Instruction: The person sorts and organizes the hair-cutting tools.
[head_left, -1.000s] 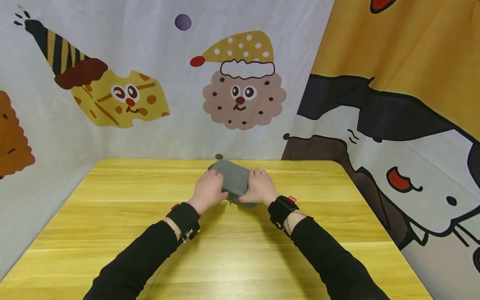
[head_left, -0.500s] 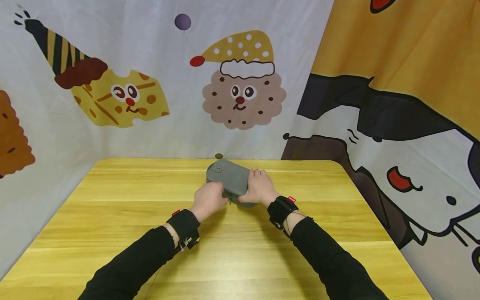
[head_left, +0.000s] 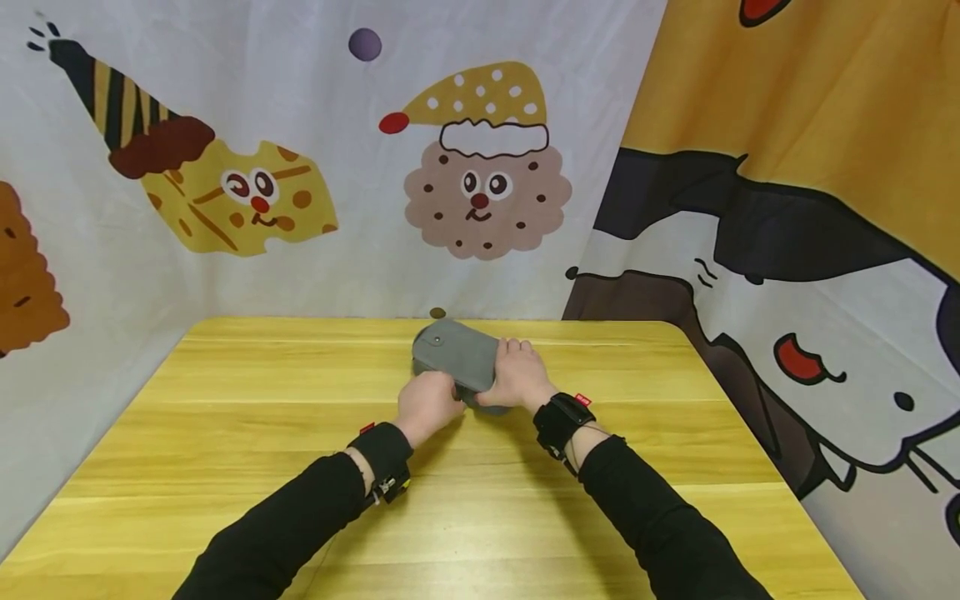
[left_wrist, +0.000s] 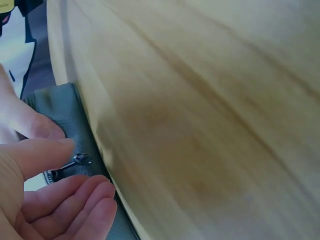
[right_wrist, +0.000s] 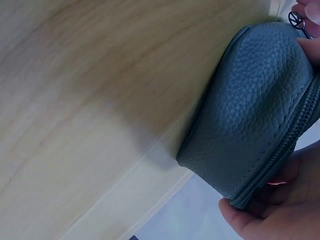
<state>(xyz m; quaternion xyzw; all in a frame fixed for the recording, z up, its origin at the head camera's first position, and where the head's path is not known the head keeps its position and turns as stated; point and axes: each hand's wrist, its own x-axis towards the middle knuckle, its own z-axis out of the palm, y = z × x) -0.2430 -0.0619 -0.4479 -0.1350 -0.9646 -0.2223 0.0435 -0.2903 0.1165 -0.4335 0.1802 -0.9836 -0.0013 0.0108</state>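
Observation:
A grey leather pouch (head_left: 457, 354) lies on the yellow wooden table (head_left: 262, 433) near its far edge. My right hand (head_left: 516, 371) grips the pouch's right end, fingers curled over the top and thumb under the zipper seam (right_wrist: 287, 150). My left hand (head_left: 444, 392) is at the pouch's near end. In the left wrist view its thumb (left_wrist: 40, 152) and loosely bent fingers (left_wrist: 80, 200) lie either side of the small metal zipper pull (left_wrist: 80, 160), with a gap between them. The same zipper pull (right_wrist: 295, 19) shows at the pouch's tip in the right wrist view.
Cartoon-printed cloth hangs behind the table (head_left: 480, 183) and along its right side (head_left: 787, 250). The table's rounded far-right corner (head_left: 667, 327) is close to the pouch. Black sleeves and wrist straps (head_left: 562, 417) cover both forearms.
My left hand has left the pouch's far left end and come back along it to the near end by the zipper pull. The right hand and the pouch have stayed put.

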